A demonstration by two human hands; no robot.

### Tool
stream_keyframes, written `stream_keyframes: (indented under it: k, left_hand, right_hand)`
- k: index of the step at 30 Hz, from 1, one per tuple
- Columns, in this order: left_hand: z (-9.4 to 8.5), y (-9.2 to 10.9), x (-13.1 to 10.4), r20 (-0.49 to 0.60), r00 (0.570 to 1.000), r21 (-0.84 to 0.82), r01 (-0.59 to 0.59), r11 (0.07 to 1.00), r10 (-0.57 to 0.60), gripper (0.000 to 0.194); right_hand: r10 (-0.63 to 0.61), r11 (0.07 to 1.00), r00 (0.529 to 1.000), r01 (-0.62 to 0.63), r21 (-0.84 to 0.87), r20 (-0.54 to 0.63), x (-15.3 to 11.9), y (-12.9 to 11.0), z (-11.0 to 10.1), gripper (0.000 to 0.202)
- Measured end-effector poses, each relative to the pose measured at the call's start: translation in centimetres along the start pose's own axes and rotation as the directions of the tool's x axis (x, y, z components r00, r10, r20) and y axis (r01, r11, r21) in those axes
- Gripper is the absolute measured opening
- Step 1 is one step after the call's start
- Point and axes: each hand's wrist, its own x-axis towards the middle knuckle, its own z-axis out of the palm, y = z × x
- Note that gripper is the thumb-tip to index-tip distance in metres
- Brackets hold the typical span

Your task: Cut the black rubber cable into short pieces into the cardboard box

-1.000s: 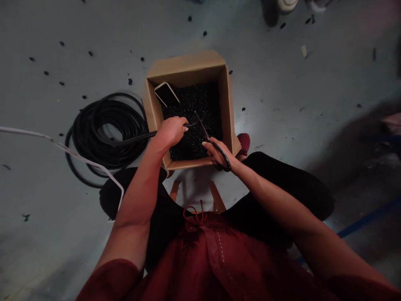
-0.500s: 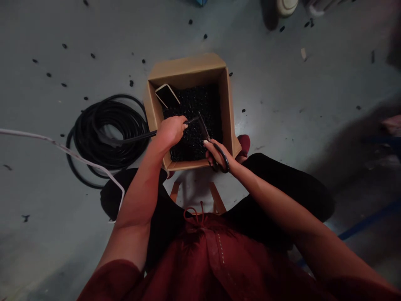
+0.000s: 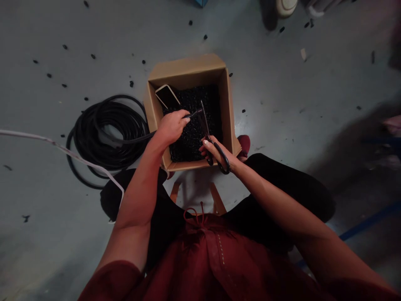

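My left hand [image 3: 173,126] is closed round a black ribbed hose [image 3: 193,113], whose free end points right over an open cardboard box [image 3: 188,68]. My right hand [image 3: 216,151] grips a pair of black-handled scissors [image 3: 204,119] by the loops. The scissor blades are parted a little and stand at the hose's end; whether they touch it I cannot tell. Below both hands, small black pieces [image 3: 202,94] fill the bottom of the box. From my left hand the hose runs back to a large black coil [image 3: 81,138] on the floor.
A dark flat rectangle with a pale edge [image 3: 168,96] leans in the box's far left corner. A white cord [image 3: 78,158] crosses at left toward my knee. Black bits [image 3: 93,56] lie scattered over the grey floor. At the far right stands a pale round container [image 3: 285,7].
The scissors have turned more upright and their blades have spread, with the hose end now beside them. My left hand has risen slightly, and more of the hose shows past its fingers.
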Motion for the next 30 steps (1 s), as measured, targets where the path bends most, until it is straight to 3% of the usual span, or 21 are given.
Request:
stream_keyframes:
  k: [16,30]
  left_hand:
    - [0.5,0.0,0.1,0.087,0.993,0.017,-0.088,0.996,0.086,0.04]
    - [0.9,0.1,0.1,0.116,0.992,0.066,-0.062,0.996,0.054,0.039]
  right_hand:
    - [0.006,1.0,1.0,-0.006,-0.003,0.009,0.3,0.1,-0.2,0.025]
    - [-0.007,0.998,1.0,0.008,0.063,-0.009,0.5,1.2,0.0,0.04]
